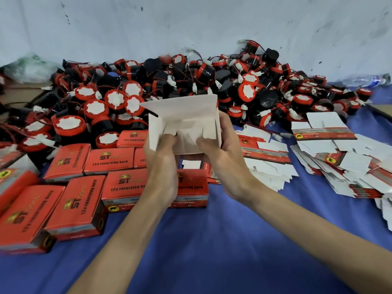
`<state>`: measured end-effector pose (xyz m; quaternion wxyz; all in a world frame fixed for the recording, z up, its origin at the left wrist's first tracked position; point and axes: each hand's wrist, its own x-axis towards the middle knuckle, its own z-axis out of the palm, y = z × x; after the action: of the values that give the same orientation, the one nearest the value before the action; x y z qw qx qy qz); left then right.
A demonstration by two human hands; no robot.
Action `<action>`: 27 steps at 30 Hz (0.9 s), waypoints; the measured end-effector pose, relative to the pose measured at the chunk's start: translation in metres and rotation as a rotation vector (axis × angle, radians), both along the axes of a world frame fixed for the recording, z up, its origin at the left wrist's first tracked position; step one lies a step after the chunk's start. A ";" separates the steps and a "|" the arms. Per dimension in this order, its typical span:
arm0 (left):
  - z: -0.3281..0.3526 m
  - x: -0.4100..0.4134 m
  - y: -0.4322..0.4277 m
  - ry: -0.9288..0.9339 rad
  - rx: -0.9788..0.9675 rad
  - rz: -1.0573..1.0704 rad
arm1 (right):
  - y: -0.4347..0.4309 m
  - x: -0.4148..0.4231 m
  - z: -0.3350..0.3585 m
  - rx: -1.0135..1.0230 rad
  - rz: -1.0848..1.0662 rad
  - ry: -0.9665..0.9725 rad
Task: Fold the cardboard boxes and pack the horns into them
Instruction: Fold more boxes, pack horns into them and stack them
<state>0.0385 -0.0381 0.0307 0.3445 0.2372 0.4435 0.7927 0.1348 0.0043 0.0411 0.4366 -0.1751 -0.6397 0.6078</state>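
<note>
We are holding a half-folded cardboard box [186, 124] above the blue-covered bench [212, 240], its white inside facing us, its long axis running left to right and its open lid flap pointing up and away. Our left hand [161, 158] is gripping the left end, fingers curling into the opening; our right hand [222, 149] is gripping the right end, fingers pressing the inner flaps. Behind it the horns [191, 81] are lying in a heap, finished red boxes [70, 160] are sitting at left, flat blanks [331, 149] at right.
</note>
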 end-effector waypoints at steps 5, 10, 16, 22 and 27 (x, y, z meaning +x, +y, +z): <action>-0.004 -0.004 -0.005 -0.034 0.062 -0.107 | -0.008 -0.001 -0.008 0.070 -0.087 -0.002; -0.005 -0.003 0.000 -0.010 0.044 -0.075 | -0.007 -0.003 -0.010 0.052 -0.104 0.028; -0.009 -0.004 0.009 0.126 -0.069 0.027 | -0.005 -0.005 -0.018 0.083 -0.164 0.057; -0.011 -0.010 0.008 0.231 -0.024 0.041 | 0.007 -0.003 -0.018 -0.011 0.025 -0.020; -0.015 0.000 0.009 0.560 -0.094 0.201 | 0.024 0.000 -0.015 -0.011 -0.038 -0.229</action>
<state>0.0389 -0.0291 0.0153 0.1393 0.3854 0.5786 0.7052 0.1347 0.0286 0.0260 0.3710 -0.2579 -0.6788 0.5789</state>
